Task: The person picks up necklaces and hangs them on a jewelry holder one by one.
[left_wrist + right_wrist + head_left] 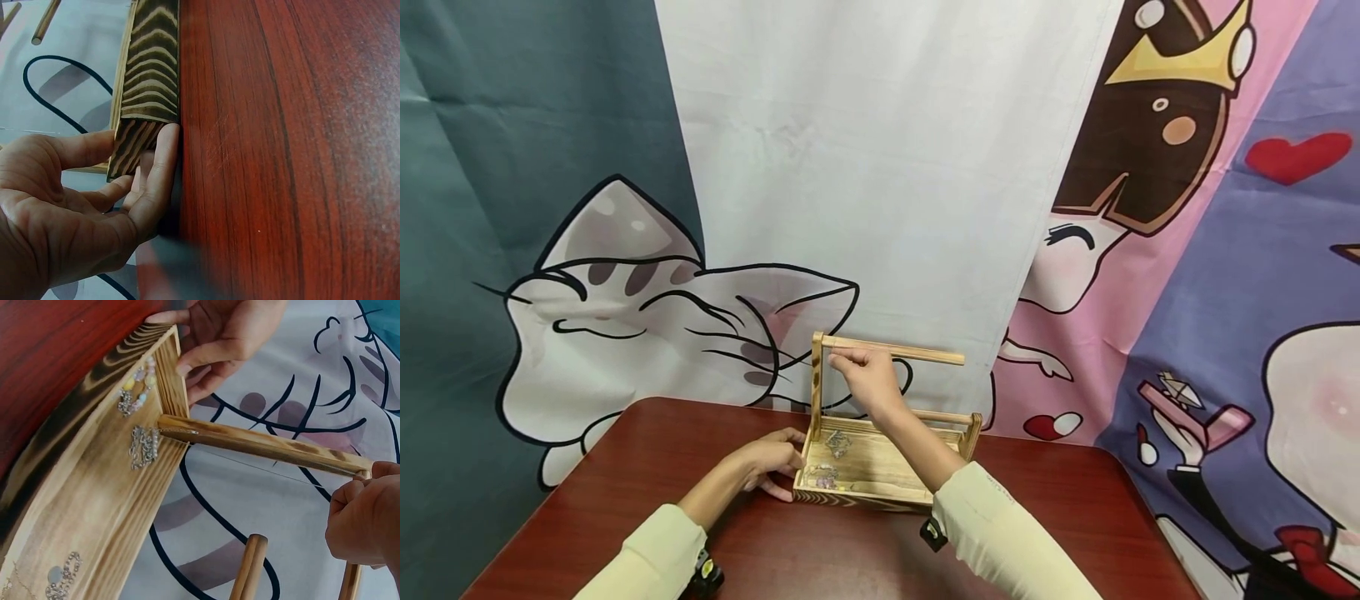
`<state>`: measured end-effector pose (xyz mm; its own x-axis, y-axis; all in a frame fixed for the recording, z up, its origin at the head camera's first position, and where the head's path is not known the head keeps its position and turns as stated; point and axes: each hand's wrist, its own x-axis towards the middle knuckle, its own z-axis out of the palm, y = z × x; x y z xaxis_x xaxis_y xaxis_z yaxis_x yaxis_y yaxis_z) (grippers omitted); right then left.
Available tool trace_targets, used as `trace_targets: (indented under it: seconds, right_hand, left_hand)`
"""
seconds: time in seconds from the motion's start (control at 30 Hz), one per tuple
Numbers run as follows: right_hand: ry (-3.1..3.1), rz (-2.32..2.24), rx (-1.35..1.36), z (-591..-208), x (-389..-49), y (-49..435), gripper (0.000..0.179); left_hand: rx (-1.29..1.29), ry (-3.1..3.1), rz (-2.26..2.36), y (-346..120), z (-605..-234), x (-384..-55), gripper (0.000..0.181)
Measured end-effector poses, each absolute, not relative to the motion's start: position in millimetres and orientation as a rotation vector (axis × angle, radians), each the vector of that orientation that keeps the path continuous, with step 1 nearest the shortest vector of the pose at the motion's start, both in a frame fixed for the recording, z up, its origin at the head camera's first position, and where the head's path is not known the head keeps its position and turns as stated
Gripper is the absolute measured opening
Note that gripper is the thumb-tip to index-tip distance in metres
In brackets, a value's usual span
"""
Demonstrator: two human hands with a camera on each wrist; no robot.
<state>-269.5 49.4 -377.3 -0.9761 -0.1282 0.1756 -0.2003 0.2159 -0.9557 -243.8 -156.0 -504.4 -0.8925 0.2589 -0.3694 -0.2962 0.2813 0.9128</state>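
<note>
pale wooden jewellery stand (880,467), a shallow tray with round bars, sits toward the far edge of the glossy red-brown wooden desk (1060,496). on my feed the left hand (770,460) grips its left end by the near corner, i'd judge to steady it. the right hand (868,379) pinches a hair-thin pale strand (275,472) beside the upper bar (925,354), held high, i think, to keep it taut. a silver-toned chain (153,450) and pastel-beaded bracelet (150,379) lie separately inside, likely against tangling.
</note>
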Motion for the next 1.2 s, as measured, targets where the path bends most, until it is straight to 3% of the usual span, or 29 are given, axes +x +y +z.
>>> trace_targets:
  seconds: [0.23, 0.47, 0.87, 1.2]
  right_hand:
    - [-2.408, 1.943, 0.304, -384, -264, 53, 0.033]
    - [-2.394, 1.965, 0.312, -399, -261, 63, 0.026]
    - [-2.44, 1.907, 0.467, -433, -257, 69, 0.022]
    - [-2.546, 1.787, 0.59, -459, -246, 67, 0.03]
  left_hand:
    - [-0.045, 2.1, 1.642, -157, -504, -242, 0.059]
    - [-0.039, 2.096, 1.638, -157, -504, -243, 0.059]
    - [-0.04, 2.09, 1.64, -159, -502, -243, 0.057]
    - [-0.042, 2.085, 1.637, -159, -501, -243, 0.06]
